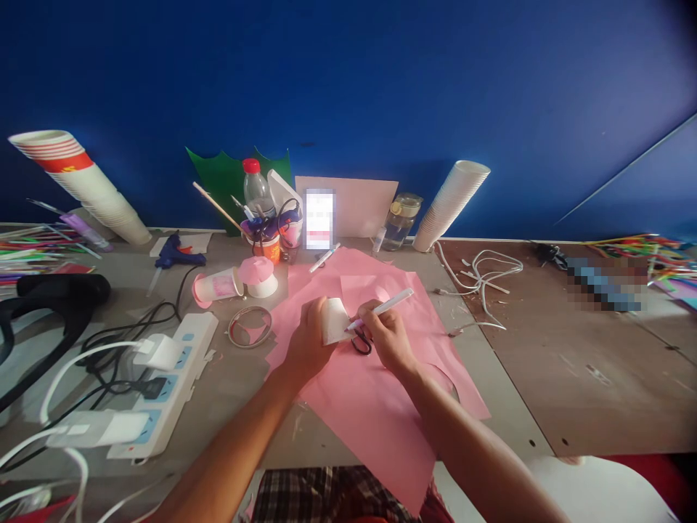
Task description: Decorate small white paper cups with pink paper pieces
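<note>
A white paper cup (336, 322) is gripped in my left hand (309, 335), tipped on its side above the pink paper. Between the fingers of my right hand (388, 330) is a white marker pen (396, 298), its tip at or very near the cup; whether it touches I cannot tell. Black-handled scissors (361, 344) lie under my hands, their blades hidden. Large sheets of pink paper (375, 421) spread beneath and hang over the table's front edge. Left of them are a pink-and-white cup (218, 286), a cup with a pink top (260, 277) and a ring (249, 326).
A power strip (177, 385) with plugs and cables lies at left, a blue glue gun (178, 253) behind it. Cup stacks (453, 203) lean on the blue wall. A phone (319, 219), a tool-filled cup (264, 243) and a water bottle (401, 221) stand at the back.
</note>
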Motion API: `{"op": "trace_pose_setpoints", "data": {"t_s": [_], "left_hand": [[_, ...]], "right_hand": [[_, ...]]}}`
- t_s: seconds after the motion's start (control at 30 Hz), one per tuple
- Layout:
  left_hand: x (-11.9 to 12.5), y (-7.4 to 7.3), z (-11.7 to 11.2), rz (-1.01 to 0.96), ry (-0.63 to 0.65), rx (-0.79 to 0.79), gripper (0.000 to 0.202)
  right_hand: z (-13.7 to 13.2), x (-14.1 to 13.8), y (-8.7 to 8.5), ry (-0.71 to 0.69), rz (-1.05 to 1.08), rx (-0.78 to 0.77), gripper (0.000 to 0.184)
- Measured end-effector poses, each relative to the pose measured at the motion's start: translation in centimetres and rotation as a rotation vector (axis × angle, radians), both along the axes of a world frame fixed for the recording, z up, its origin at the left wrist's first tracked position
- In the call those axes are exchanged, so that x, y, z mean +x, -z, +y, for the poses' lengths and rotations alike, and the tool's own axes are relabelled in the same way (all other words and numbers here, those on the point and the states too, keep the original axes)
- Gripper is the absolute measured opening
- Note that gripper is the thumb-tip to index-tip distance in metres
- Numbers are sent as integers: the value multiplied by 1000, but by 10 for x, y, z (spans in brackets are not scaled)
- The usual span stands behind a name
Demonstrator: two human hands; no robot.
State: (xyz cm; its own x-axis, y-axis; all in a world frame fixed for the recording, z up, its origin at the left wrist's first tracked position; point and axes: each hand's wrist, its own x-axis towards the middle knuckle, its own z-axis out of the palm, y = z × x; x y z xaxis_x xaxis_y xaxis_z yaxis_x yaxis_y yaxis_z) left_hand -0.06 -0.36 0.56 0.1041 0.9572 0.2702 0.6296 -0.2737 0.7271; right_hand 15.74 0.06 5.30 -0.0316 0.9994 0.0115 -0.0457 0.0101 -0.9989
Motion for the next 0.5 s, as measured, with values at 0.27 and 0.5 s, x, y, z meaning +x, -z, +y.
{"op": "trace_pose_setpoints", "data": {"t_s": [0.27, 0.5], "left_hand": [[0, 1, 1, 13, 1, -2, 71], [-1, 1, 0, 5, 6, -6, 69]], "right_hand": [[0, 1, 3, -18, -16, -1, 21], [0, 1, 2, -15, -10, 6, 21]]}}
